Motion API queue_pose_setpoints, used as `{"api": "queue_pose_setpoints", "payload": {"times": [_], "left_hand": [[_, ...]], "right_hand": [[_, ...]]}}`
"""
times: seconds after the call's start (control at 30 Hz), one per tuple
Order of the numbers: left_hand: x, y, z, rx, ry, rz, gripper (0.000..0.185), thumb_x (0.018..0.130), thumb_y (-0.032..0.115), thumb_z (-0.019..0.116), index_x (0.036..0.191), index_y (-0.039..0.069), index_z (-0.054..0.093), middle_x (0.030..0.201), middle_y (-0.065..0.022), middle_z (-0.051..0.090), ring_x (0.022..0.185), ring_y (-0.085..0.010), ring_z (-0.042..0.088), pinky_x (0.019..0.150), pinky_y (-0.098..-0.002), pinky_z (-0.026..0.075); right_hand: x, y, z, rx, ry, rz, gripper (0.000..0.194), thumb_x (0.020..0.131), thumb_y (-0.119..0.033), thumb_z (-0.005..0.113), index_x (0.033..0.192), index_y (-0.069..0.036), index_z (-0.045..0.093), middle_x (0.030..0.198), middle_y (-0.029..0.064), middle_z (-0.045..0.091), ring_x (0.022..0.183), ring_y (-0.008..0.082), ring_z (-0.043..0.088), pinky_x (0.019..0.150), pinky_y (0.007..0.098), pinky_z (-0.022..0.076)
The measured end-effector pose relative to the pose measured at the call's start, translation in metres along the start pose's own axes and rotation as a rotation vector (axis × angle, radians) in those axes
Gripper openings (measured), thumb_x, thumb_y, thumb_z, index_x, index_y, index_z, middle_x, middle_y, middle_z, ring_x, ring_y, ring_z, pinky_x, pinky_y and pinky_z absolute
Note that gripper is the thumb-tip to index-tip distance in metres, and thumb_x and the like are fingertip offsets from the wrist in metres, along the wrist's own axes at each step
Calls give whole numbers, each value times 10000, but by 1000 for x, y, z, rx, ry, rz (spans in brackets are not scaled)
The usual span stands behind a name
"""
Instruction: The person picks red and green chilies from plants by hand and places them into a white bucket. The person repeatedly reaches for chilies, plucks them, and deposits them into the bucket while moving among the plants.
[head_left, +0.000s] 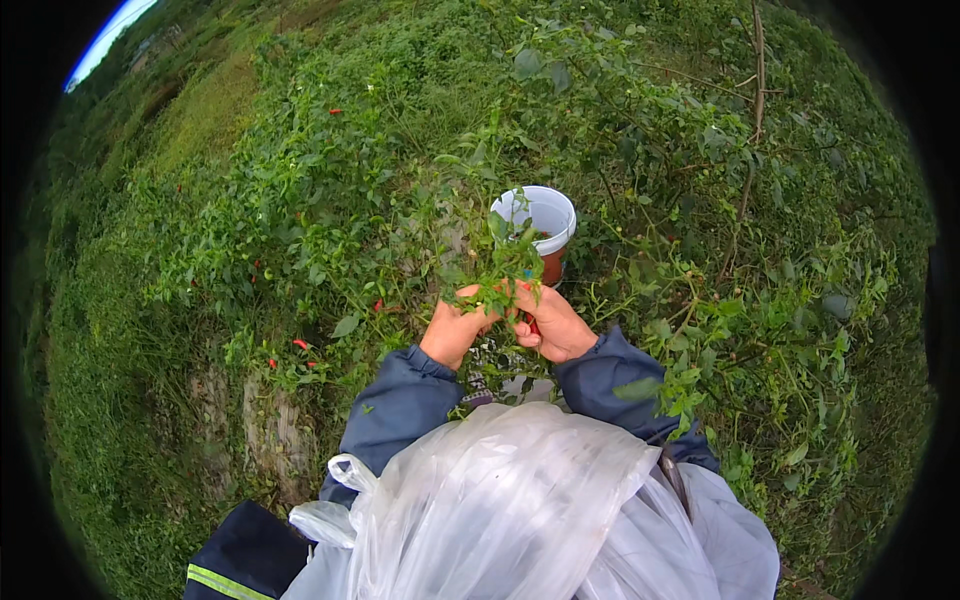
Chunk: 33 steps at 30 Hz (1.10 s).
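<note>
In front of my body, my left hand (453, 330) has its fingers closed around a leafy sprig of a chilli plant (491, 298). My right hand (556, 322) meets it from the other side, fingertips at the same leaves. A red chilli pepper (532, 324) shows between the curled fingers of that hand; whether more are in the palm is hidden. Just beyond both hands stands a white plastic bucket (561, 241), reddish-brown on its lower outside. Leaves cover part of its opening, and the little I see of its contents is unclear.
Red chilli peppers (300, 344) hang on bushes (277, 225) to the left. Denser foliage (697, 315) and a bare woody stem (757, 82) rise on the right. Pale ground sheeting (274, 427) lies lower left. A translucent plastic sheet (510, 495) covers my front.
</note>
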<state>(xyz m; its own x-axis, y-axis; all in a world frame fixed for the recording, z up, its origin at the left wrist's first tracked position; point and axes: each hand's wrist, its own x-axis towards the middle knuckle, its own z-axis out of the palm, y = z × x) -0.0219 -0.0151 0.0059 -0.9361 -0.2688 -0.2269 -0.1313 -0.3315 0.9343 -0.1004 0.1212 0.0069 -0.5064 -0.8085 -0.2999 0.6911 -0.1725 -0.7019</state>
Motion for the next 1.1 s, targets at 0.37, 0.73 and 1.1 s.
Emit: {"api": "queue_pose_setpoints", "payload": {"times": [0.37, 0.73, 1.1], "left_hand": [[5, 15, -13, -43, 189, -96, 160, 812, 208, 548, 890, 69, 532, 710, -18, 532, 678, -130, 490, 548, -277, 367], [0, 14, -7, 107, 58, 17, 153, 816, 169, 573, 882, 33, 597, 696, -11, 561, 637, -83, 489, 512, -232, 344], [6, 5, -1, -86, 152, 13, 114, 866, 122, 576, 797, 59, 510, 597, 34, 427, 507, -58, 354, 464, -223, 267]], "right_hand": [[10, -4, -28, 504, -20, -20, 233, 921, -343, 443, 935, -122, 519, 898, 58, 533, 706, 167, 523, 455, 242, 365], [13, -2, -23, 802, 111, -40, 624, 880, -578, 369, 1124, -20, 508, 1110, 136, 509, 1107, 312, 476, 954, 444, 400], [18, 3, -39, 776, 141, -69, 323, 901, -392, 496, 925, -72, 528, 929, 48, 538, 799, 178, 552, 578, 241, 485]]}}
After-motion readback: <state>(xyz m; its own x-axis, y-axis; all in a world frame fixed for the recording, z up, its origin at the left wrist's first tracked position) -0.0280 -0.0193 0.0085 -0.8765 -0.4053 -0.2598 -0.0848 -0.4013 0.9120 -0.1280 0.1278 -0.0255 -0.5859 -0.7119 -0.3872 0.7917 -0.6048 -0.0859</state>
